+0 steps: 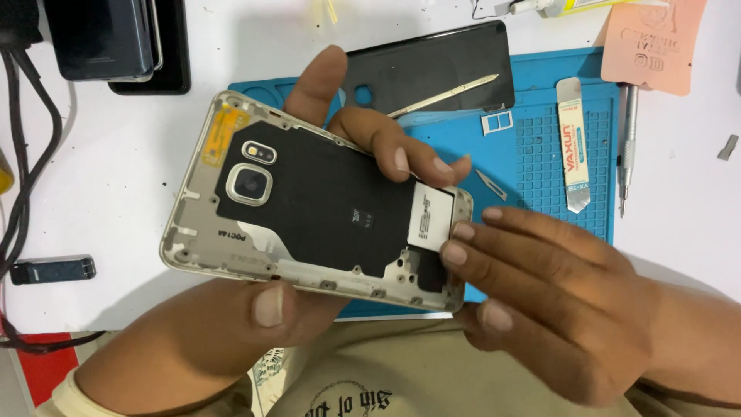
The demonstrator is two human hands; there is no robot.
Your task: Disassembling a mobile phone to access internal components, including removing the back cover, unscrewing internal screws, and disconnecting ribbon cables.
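1. Right hand [556, 301] sits closest to the lens, palm down, fingers spread and pressing on the bottom end of the opened phone [309, 205], thumb tucked under its lower corner. So it pinches that end between fingers and thumb.
2. Left hand [255, 316] cradles the phone from below: thumb lies flat along the near edge, and the other fingers [394, 147] curl over the far edge onto the black inner plate. Firm grasp, closed around the frame.
3. Phone is held in the air above the front edge of the blue work mat [540, 131], back cover off, tilted so the camera end points up and left. Its metal frame, camera ring, a yellow patch in the top corner and a white label near the bottom end all show.
4. Black back cover [448, 69] lies on the far part of the mat, with a thin metal pry tool [448, 94] resting across it.
5. On the mat to the right: a small white card tray [496, 122], a little blade [491, 184] and a flat metal opening tool [573, 147] with a white band.
6. Just off the mat's right edge lies a slim screwdriver [627, 147]; a pink card [656, 38] sits behind it.
7. Far left, dark cables [19, 154] run down the white table [116, 170], beside a stack of dark devices [108, 38] at the top.
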